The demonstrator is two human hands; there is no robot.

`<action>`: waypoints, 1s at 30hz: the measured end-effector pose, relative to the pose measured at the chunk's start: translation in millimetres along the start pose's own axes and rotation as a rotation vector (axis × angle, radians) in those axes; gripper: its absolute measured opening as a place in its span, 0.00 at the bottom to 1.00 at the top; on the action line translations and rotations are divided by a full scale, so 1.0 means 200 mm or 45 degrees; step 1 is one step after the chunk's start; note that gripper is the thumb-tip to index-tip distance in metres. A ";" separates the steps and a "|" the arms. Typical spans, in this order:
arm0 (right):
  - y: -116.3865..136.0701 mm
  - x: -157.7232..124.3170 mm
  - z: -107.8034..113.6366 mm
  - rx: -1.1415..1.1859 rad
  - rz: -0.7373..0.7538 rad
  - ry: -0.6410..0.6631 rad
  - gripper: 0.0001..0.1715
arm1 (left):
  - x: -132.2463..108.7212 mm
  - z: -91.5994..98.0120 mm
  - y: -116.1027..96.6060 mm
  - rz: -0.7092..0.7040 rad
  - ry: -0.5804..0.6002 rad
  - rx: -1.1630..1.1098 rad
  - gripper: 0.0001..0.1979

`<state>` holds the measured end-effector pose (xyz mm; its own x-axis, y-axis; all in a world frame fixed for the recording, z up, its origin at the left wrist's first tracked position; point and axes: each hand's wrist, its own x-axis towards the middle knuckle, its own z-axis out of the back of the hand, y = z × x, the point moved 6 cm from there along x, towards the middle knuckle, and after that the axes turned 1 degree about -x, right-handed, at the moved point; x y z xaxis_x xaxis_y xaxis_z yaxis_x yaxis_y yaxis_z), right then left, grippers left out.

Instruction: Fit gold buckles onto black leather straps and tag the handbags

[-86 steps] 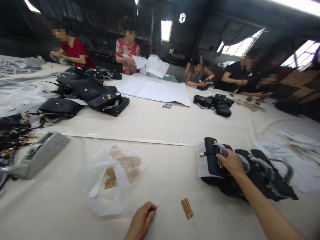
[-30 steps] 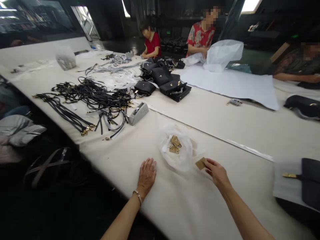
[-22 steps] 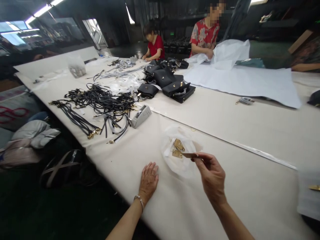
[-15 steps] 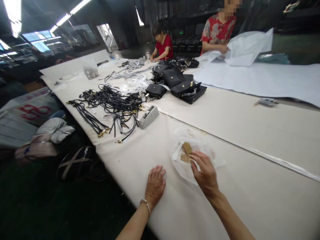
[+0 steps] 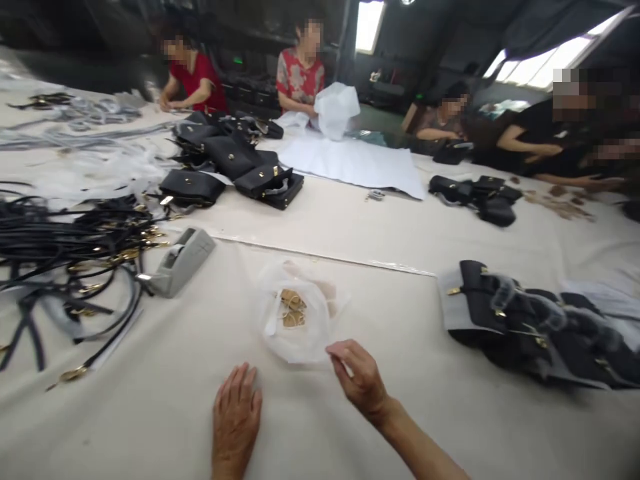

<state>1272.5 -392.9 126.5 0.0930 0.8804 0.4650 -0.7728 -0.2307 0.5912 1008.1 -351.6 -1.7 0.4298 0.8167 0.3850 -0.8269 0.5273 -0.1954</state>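
Cream desk (image 5: 165, 420), lower frame: left hand (image 5: 236, 413) flat, grip released, perhaps bracing. Right hand (image 5: 361, 381) part-curled at edge of bag (image 5: 300, 350); whether its grip pinches anything, cannot tell. Centre: bag's mouth spread, likely for easy reach; brown tags (image 5: 293, 319) inside. Right: black purses (image 5: 479, 300), handles wrapped, likely against scratches.

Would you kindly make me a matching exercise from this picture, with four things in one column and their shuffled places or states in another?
Things:
1. brown tags
2. grey tape dispenser
3. left hand
4. right hand

Places or states:
A. palm down on the pale tabletop
B. beside the black straps
C. close by the near right edge of the white plastic bag
D. in that open bag

Pairs: 1-D; 2-B; 3-A; 4-C
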 end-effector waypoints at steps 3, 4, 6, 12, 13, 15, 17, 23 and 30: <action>-0.33 -0.12 0.50 -0.352 -0.315 -0.321 0.10 | 0.00 0.00 0.00 0.004 -0.003 -0.005 0.21; -0.45 -0.16 0.69 -0.473 -0.450 -0.453 0.14 | 0.00 0.00 0.00 0.007 -0.002 -0.004 0.21; -0.68 -0.23 1.03 -0.673 -0.733 -0.662 0.25 | 0.00 0.00 0.00 0.011 -0.001 -0.002 0.23; -1.25 -0.27 1.53 -0.768 -1.553 -0.551 0.27 | 0.01 -0.01 0.03 0.082 0.079 0.012 0.23; -1.31 -0.28 1.54 -0.741 -1.656 -0.486 0.25 | 0.02 -0.01 0.04 0.095 0.091 0.014 0.22; -1.39 -0.28 1.52 -0.700 -1.800 -0.373 0.23 | 0.02 -0.01 0.04 0.103 0.093 0.022 0.21; -1.43 -0.28 1.48 -0.684 -1.865 -0.302 0.26 | 0.03 -0.01 0.04 0.103 0.085 0.037 0.21; -1.46 -0.25 1.35 -0.580 -1.874 -0.269 0.36 | 0.02 -0.02 0.04 0.030 0.098 0.067 0.21; -1.35 -0.30 1.41 -0.219 -1.941 -0.596 0.25 | 0.02 -0.03 0.05 0.073 0.063 -0.017 0.23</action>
<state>1653.0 -500.6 125.3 0.9564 0.0286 -0.2906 0.1613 0.7777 0.6075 1003.4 -341.0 -8.3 0.3993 0.8561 0.3281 -0.8461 0.4819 -0.2279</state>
